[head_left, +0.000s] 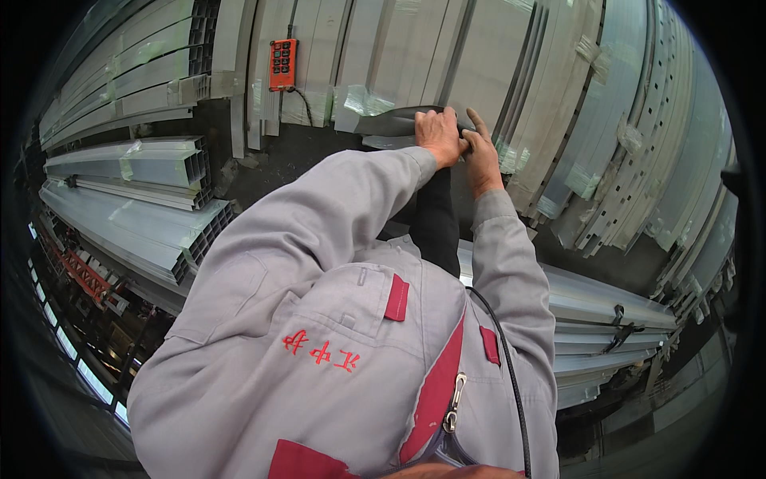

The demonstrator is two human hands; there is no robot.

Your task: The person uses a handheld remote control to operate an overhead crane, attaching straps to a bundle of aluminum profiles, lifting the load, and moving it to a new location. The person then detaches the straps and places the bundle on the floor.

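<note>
While left hand [438, 136] grips dark strip [392, 121], right hand [482, 161] alongside (close).

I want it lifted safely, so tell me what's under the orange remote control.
The orange remote control lies on grey metal bars, which show on both sides of it. Whatever is directly beneath it is covered, so anything small there cannot be seen.

Dark floor [270, 166] leaves a gap to the left of the hands [438, 137], between the long bars [487, 48] ahead and the stacked beams [132, 227]. The red remote [282, 64] and its cord [306, 104] obstruct the way ahead-left; crumpled wrapping [630, 137] bulges over the bars at right.
</note>
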